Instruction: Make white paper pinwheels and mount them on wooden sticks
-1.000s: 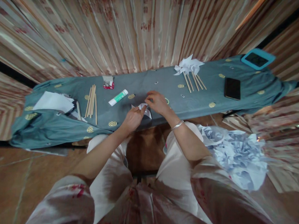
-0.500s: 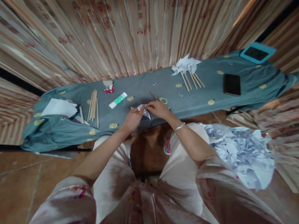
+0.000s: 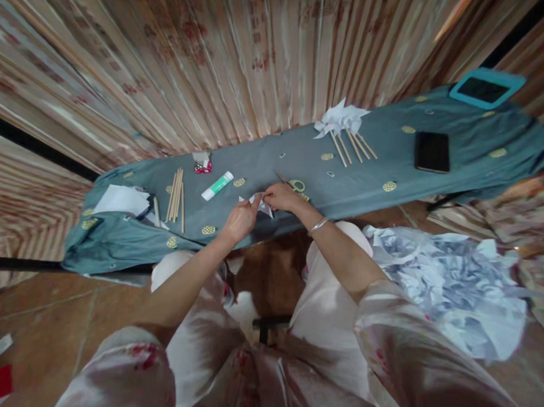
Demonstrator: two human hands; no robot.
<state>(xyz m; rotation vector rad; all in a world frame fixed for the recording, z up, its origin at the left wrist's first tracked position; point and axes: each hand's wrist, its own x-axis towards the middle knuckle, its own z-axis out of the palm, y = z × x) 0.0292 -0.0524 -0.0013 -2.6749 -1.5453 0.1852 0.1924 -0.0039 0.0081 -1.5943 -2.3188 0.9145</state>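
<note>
Between my hands, just over the near edge of the cloth-covered table (image 3: 275,148), is a small white paper pinwheel (image 3: 265,207). My left hand (image 3: 242,219) is closed on its left side, fingers pointing up at its middle. At its upper right, my right hand (image 3: 281,197) pinches the paper; anything smaller in that pinch is too small to make out. A pair of scissors (image 3: 297,185) with pale green handles lies just behind my right hand, partly hidden by it. Left of the paper lies a green and white glue stick (image 3: 217,186).
Several wooden sticks (image 3: 176,199) and white paper sheets (image 3: 121,200) lie at the left, a small red box (image 3: 203,163) behind. Paper pinwheels on sticks (image 3: 343,120) lie at the back right. Farther right are a black phone (image 3: 432,152) and blue-framed device (image 3: 486,88). A bag of paper pieces (image 3: 451,288) stands below.
The camera view has shifted slightly. My right fingers have moved a little left, closer to the middle of the pinwheel. Both hands stay on the paper, and my legs have shifted.
</note>
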